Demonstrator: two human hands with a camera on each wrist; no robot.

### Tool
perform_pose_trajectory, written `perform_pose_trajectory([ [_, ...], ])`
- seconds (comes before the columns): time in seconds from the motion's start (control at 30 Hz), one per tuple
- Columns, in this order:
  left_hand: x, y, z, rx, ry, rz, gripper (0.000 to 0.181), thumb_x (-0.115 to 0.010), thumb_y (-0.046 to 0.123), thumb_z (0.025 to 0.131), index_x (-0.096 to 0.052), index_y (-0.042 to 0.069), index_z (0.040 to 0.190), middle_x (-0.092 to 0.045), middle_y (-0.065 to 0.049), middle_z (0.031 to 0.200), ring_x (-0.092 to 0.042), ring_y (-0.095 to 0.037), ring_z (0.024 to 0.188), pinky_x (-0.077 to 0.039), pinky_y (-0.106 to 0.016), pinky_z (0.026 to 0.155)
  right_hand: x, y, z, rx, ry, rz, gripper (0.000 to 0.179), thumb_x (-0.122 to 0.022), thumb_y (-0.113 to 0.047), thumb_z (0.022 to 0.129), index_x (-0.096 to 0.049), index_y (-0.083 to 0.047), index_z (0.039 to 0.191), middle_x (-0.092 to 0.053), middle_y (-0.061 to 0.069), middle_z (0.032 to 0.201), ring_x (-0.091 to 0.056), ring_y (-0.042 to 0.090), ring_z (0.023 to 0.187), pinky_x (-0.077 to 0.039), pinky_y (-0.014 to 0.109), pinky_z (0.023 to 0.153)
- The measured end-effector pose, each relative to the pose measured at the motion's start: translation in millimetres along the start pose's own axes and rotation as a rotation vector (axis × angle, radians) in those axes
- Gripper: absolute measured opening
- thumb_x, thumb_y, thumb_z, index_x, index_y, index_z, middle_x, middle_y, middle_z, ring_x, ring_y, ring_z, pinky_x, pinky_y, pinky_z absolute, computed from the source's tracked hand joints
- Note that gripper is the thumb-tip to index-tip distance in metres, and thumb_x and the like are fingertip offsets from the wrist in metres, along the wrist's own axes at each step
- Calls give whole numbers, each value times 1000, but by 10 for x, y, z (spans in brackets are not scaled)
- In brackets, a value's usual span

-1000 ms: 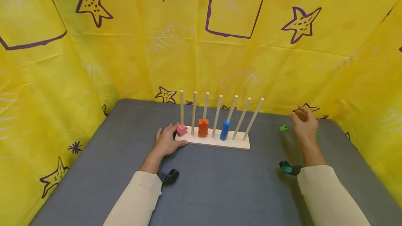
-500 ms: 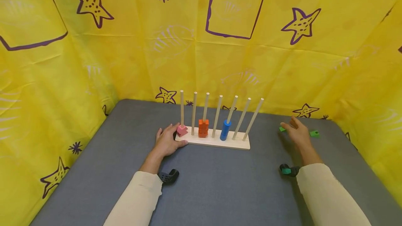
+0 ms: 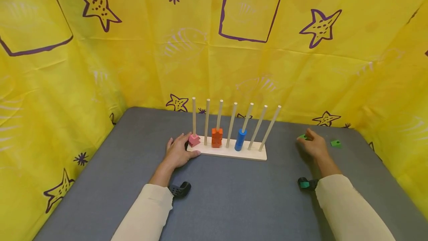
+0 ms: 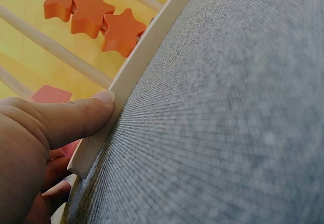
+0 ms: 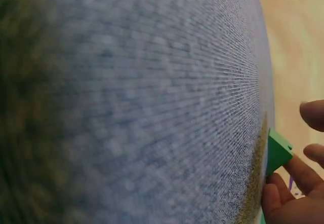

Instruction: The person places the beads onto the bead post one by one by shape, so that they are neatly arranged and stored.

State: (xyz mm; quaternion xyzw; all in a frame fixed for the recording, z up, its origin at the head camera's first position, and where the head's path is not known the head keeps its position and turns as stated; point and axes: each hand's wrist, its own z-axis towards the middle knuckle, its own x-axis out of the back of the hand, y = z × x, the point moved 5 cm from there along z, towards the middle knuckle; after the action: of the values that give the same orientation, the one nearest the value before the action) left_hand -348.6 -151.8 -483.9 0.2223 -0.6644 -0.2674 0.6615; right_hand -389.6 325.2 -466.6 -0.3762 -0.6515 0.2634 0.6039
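Observation:
A wooden peg stacker (image 3: 245,154) with several upright rods stands on the grey table. My left hand (image 3: 178,153) grips its left end, the thumb (image 4: 83,116) along the front edge and the other fingers behind. Pink pieces (image 3: 194,140) sit low on the leftmost rod, beside those fingers. Orange stars (image 4: 91,15) are stacked on the third rod, and blue cylinders (image 3: 240,140) on the fifth. At the right, my right hand (image 3: 315,146) reaches over a green block (image 5: 278,152). Its fingers touch the block's side, while the thumb (image 5: 315,115) stands apart from it.
A second green block (image 3: 336,143) lies on the table to the right of my right hand. Yellow cloth (image 3: 207,55) with purple stars hangs around the back and sides of the grey table (image 3: 240,200).
My right hand has moved left and down from above the right-hand green block to the left one, uncovering the other. My left hand keeps its grip on the peg stacker.

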Motion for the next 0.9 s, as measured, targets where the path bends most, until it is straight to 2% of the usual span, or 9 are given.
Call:
perform_pose_trajectory([
  [0.13, 1, 4, -9, -15, 8, -13, 82, -81, 28, 79, -41, 0, 145, -44, -21, 144, -26, -34, 140, 4, -53, 111, -6, 5, -13, 23, 8, -78, 68, -54, -19, 98, -18, 4, 151, -29, 34, 146, -30, 52, 130, -32, 59, 101],
  [0.27, -4, 6, -11, -16, 9, -15, 82, -81, 28, 79, -41, 1, 145, -44, -20, 144, -26, -34, 140, 4, -53, 111, -4, 19, -37, 35, 51, -151, 59, -57, -15, 96, -34, 6, 146, -41, 35, 137, -40, 51, 122, -39, 56, 96],
  [0.37, -7, 4, -12, -16, 11, -17, 81, -81, 28, 79, -42, 1, 145, -44, -20, 144, -26, -34, 140, 4, -53, 111, 6, 26, -55, 29, 88, -200, 54, -59, -13, 95, -42, 4, 142, -48, 32, 132, -41, 51, 120, -41, 55, 94],
  [0.5, -5, 7, -12, -16, 10, -21, 81, -81, 28, 79, -42, 1, 145, -44, -20, 144, -26, -34, 140, 4, -53, 111, 20, 37, -71, 26, 122, -219, 51, -59, -14, 94, -46, 2, 140, -52, 30, 129, -32, 53, 125, -28, 58, 102],
  [0.63, -3, 10, -12, -12, 7, -26, 81, -81, 28, 79, -41, 1, 145, -43, -20, 144, -26, -33, 140, 5, -53, 111, 27, 41, -73, 39, 141, -237, 48, -59, -14, 94, -49, 3, 138, -55, 30, 126, -30, 53, 127, -16, 62, 105],
  [0.8, -1, 14, -13, -8, 8, -20, 82, -81, 28, 79, -41, 1, 145, -43, -20, 144, -25, -33, 140, 5, -53, 111, 24, 47, -78, 40, 154, -260, 44, -58, -14, 95, -52, 4, 135, -56, 29, 124, -34, 52, 124, -19, 62, 103],
  [0.9, -5, 13, -15, -4, 8, -13, 82, -81, 29, 79, -41, 1, 146, -43, -20, 144, -25, -33, 140, 5, -53, 111, 30, 56, -85, 32, 164, -261, 43, -58, -17, 96, -54, 4, 133, -57, 28, 124, -39, 51, 120, -27, 60, 100],
])
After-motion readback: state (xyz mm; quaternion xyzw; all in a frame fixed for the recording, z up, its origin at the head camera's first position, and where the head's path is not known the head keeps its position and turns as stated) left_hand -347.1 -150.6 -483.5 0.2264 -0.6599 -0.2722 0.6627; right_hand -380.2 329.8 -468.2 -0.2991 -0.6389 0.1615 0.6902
